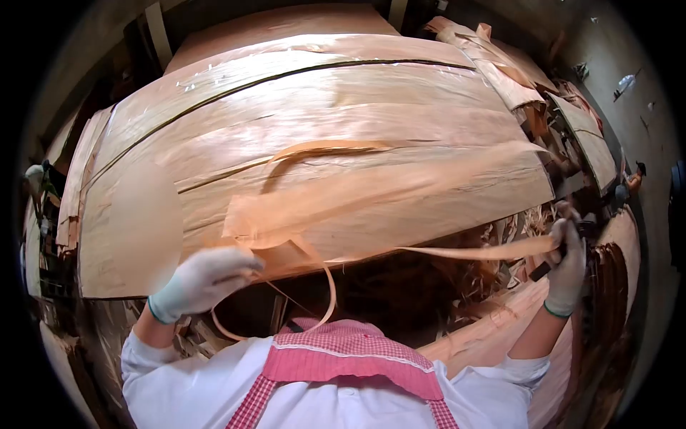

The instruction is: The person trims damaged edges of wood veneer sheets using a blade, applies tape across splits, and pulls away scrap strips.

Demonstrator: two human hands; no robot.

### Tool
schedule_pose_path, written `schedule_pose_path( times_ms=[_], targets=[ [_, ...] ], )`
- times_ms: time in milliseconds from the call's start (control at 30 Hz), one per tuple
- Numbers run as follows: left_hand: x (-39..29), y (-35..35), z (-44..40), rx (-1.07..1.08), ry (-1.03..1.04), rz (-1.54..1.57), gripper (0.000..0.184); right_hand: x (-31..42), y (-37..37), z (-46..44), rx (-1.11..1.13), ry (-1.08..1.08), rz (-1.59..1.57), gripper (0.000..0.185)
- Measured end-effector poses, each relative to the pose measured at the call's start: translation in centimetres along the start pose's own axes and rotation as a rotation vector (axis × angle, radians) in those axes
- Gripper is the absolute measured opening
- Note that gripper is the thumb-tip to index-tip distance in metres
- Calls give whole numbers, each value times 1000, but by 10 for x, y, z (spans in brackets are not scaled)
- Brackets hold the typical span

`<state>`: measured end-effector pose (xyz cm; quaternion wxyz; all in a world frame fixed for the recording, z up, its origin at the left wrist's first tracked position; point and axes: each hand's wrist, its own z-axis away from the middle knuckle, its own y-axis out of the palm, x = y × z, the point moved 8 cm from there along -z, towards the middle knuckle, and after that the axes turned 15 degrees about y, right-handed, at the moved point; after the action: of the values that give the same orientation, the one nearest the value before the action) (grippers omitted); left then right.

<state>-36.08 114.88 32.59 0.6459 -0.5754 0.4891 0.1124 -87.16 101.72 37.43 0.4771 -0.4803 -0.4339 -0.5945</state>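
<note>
While the right hand (569,268) has its fingers closed on a wood strip (486,252) at the wood stack's front edge, the left hand (204,284) curls beside a loose sheet (286,213) — hold unclear. Strip clearing seems underway — steady tension is called for.

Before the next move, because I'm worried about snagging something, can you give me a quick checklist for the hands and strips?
1. White-gloved right hand closed on the narrow, pale-orange wood strip: ok.
2. White-gloved left hand firmly gripping: cannot tell; its fingers are blurred.
3. No loops hanging loose: not ok; a thin, curved orange strip loops past the near edge of the broad, pale-tan wood sheet.
4. Sheet's top free of loose pieces: not ok; a curled orange-brown strip lies there.
5. Small dark object by the right hand identified: cannot tell.
</note>
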Motion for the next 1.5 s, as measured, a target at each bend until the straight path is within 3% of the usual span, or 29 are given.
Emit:
schedule_pose_path(
  times_ms=[67, 167, 267, 333, 400, 500, 533, 567, 600, 633, 667, 700, 767, 833, 867, 933, 1000, 1033, 1100, 1133, 1167, 1200, 1267, 1433, 1500],
  targets=[
    [12, -17, -44, -194, 1, 89, 26, 5, 20, 8, 26, -4, 256, 26],
    [67, -31, -131, -320, 147, -256, 28, 2, 1, 6, 143, 45, 333, 23],
    [197, -18, -216, -287, -63, -547, 43, 7, -19, 2, 159, 106, 382, 26],
    [272, -1, -258, -344, -45, -919, 48, 10, -24, -4, 160, 114, 395, 27],
    [346, 18, -282, -222, -177, -993, 40, 9, -29, -8, 171, 129, 409, 28],
    [377, 26, -303, -63, -322, -828, 21, 3, -45, -27, 108, 215, 388, 24],
    [352, 24, -299, -211, -148, -750, 10, -3, -51, -28, 83, 248, 379, 23],
    [332, 23, -297, -277, -25, -566, 12, -7, -59, -37, 36, 273, 326, 21],
    [310, 13, -290, -405, 71, -362, 12, -10, -64, -47, 28, 295, 337, 20],
    [304, -1, -276, -522, -15, -196, 14, -14, -69, -59, 23, 318, 349, 19],
    [331, -19, -252, -706, 33, 23, 15, -17, -74, -71, 22, 342, 362, 18],
    [290, -51, -223, -967, -89, 214, 16, -21, -75, -82, 41, 360, 317, 19],
    [346, -130, -109, -1176, -11, 120, 19, -31, -79, -109, 139, 347, 286, 19],
    [437, -195, 73, -1661, -256, 173, 23, -35, -86, -135, 229, 340, 288, 21],
    [419, -202, 132, -1832, -392, 81, 23, -36, -93, -147, 226, 343, 287, 21],
    [349, -184, 179, -1933, -594, -203, 24, -40, -106, -173, 242, 341, 276, 23],
    [295, -150, 163, -1798, -691, -480, 25, -29, -111, -199, 226, 309, 318, 27],
    [273, -129, 135, -1629, -698, -617, 26, -23, -109, -213, 284, 258, 283, 28],
    [227, -67, 36, -1093, -533, -885, 28, -9, -103, -240, 372, 192, 260, 29],
    [190, -14, -30, -521, -288, -1352, 32, 1, -98, -254, 402, 179, 278, 30],
    [178, 8, -67, -823, -392, -559, 38, 8, -93, -266, 428, 167, 296, 30],
    [144, 40, -118, -669, -455, -279, 41, 11, -92, -287, 596, 150, 352, 37],
    [114, 88, -181, -543, -398, 74, 43, 26, -93, -319, 661, 103, 382, 38],
    [123, 128, -261, -228, -321, -121, 62, 83, -92, -358, 751, -28, 466, 32],
    [168, 138, -281, -6, -428, -179, 70, 101, -100, -368, 763, -97, 602, 30]
  ],
)
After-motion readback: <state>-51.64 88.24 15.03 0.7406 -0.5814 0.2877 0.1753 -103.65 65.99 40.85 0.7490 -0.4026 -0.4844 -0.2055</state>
